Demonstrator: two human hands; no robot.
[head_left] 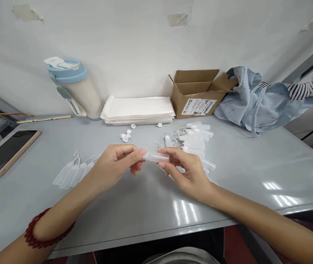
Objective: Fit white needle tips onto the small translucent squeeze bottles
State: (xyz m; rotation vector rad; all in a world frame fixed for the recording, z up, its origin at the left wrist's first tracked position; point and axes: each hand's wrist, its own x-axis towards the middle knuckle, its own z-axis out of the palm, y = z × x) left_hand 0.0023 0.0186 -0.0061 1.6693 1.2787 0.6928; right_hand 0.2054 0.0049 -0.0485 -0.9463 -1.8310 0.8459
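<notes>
Two hands on one translucent tube at a grey desk

Wall closes off the far side. Glossy grey desktop runs from there to a front edge below the forearms; the open room is between the hands and that edge, with more off to the right, under light reflections.

Along the back, right to left: a light-blue cloth bundle with a black-and-white striped part; beside it an open cardboard carton, flaps up, printed label facing the desk; a stack of flat white packets between carton and tumbler; a pale tumbler with a blue lid, upright by the wall. A phone in a light case lies at far left, cut by the picture's edge.

Left hand, red bead bracelet above its wrist: thumb and fingers pinched on the tube's left end. Right hand: narrow grip, thumb and forefinger at the tube's right end. Tube lies near level between them, above the desktop.

Left group of tubes, with cord loops, beside the left forearm and partly hidden by it. A larger right group of tubes fans out behind the right hand, leaving little room there.

Smallest: white caps, a cluster plus two strays in front of the packets.
</notes>
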